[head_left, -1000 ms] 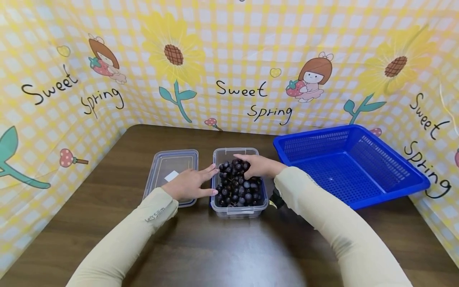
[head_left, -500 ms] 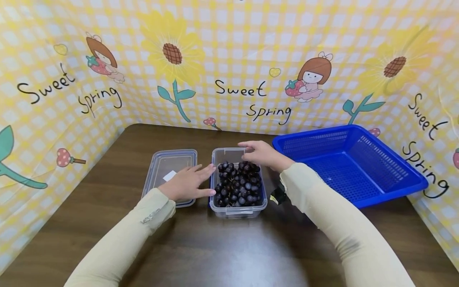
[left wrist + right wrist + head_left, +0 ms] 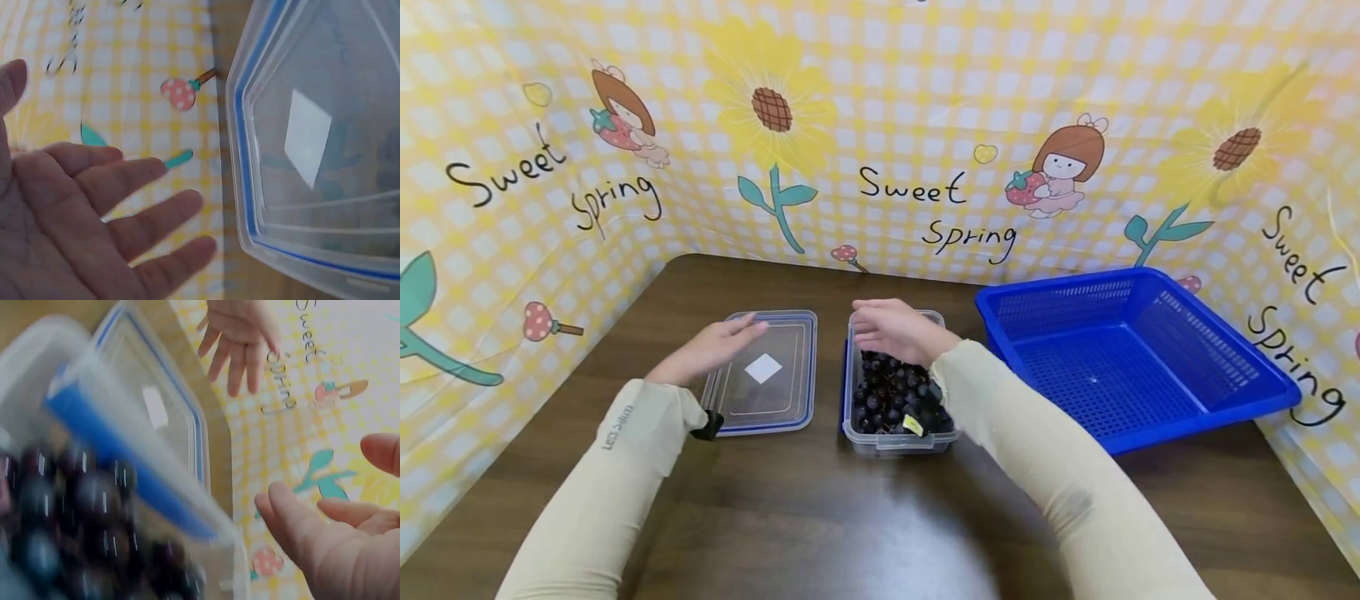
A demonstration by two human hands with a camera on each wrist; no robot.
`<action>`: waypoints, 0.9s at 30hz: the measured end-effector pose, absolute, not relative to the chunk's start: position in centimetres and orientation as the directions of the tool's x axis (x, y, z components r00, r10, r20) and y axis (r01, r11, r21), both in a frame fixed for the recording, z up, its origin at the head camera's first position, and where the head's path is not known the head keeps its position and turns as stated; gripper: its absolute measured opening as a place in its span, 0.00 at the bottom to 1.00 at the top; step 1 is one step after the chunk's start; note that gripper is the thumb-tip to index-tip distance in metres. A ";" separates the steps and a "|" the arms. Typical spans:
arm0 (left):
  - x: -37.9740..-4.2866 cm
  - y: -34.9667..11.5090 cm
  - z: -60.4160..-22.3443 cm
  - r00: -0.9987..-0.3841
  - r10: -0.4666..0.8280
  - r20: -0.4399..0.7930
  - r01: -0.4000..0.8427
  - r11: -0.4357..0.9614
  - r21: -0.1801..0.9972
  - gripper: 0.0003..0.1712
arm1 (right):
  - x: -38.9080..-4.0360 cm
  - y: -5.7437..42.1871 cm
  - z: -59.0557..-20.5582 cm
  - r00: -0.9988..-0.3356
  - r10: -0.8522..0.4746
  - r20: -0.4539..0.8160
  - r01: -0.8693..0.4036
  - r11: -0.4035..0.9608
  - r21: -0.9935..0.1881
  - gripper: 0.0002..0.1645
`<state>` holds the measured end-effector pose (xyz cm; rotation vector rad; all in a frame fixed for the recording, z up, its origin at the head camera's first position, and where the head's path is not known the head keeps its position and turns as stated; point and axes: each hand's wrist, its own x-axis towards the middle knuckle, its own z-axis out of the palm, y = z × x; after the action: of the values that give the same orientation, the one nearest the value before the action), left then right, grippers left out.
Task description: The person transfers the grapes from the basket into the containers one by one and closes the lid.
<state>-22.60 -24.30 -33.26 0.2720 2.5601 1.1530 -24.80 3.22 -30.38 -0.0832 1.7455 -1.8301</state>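
- The grapes (image 3: 891,392) look dark, nearly black, round and tightly heaped, some with a bluish cast; from the right wrist they're blurred.
- They sit inside a clear plastic box (image 3: 901,446) in the middle of the counter (image 3: 820,525), part of the heap hidden from overhead by the right hand (image 3: 898,327) and a black wrist device (image 3: 932,412) with a yellow patch.
- That right hand is spread open above the far end of the box, fingers out, with nothing in its hold.
- The left hand (image 3: 709,348) is open too, fingers extended and holding nothing, by the far left corner of the lid (image 3: 782,392); from its wrist view I see it apart from the plastic.
- A narrow strip of counter runs between lid and box, and a wide stretch lies on the person's side of both.
- The counter's far edge runs along a yellow checked cloth (image 3: 910,100).
- The box has a blue flap down its left side; the lid lies flat, blue-lined, with a white diamond (image 3: 763,368) showing on it.
- Right of the box, a blue basket (image 3: 1090,375) shows its perforated floor, its right corner reaching the counter's right edge.
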 end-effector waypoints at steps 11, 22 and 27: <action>-22.1 -28.4 -34.4 -0.885 0.118 -0.450 -0.359 0.441 0.823 0.45 | -21.3 -3.1 -32.9 -0.952 -0.247 -0.181 0.142 0.167 -0.976 0.34; -20.5 -29.5 -35.4 -0.878 0.014 -0.478 -0.438 0.377 0.816 0.47 | -19.8 -5.9 -36.3 -0.870 -0.243 -0.430 0.368 0.262 -0.892 0.50; -20.6 -29.9 -36.2 -0.862 0.074 -0.502 -0.440 0.386 0.811 0.45 | -19.1 -6.9 -37.2 -0.899 -0.203 -0.387 0.322 0.293 -0.900 0.51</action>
<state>-20.59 -29.89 -36.16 -0.3143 2.1879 1.4864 -19.13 -6.86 -37.17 0.1060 2.1366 -1.6404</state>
